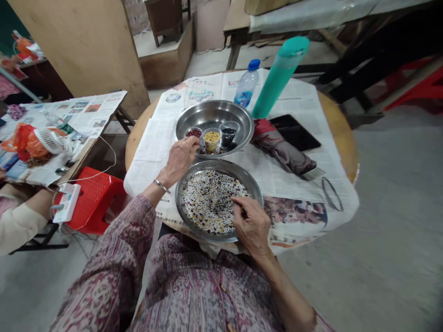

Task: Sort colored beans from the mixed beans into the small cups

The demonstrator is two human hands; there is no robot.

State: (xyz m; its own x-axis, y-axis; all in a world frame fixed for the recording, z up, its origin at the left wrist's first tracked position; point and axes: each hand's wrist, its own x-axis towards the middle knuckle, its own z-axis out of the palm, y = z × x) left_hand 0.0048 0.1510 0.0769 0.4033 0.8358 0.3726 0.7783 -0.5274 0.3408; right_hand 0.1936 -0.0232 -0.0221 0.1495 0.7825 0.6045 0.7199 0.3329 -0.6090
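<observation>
A steel plate (179, 203) in front of me holds white grains mixed with dark, red and yellow beans. My right hand (252, 222) is over its right side, fingertips curled together at the grains; what they pinch is too small to see. Beyond it stands a larger steel basin (247, 121) with three clear plastic cups. One cup has red beans (194, 133), one yellow beans (211, 137), one black beans (228, 133). Close by the red-bean cup, at the basin's near rim, my left hand (182, 157) has its fingers closed; their contents are hidden. Loose dark beans (218, 150) lie in the basin.
Newspaper (145, 143) covers the round table. Behind the basin are a water bottle (247, 85) and a teal bottle (280, 76). A folded umbrella (284, 150) and a black tablet (294, 133) lie right. A red stool (93, 198) bearing a power strip (67, 202) is left, beside another person's arm (20, 219).
</observation>
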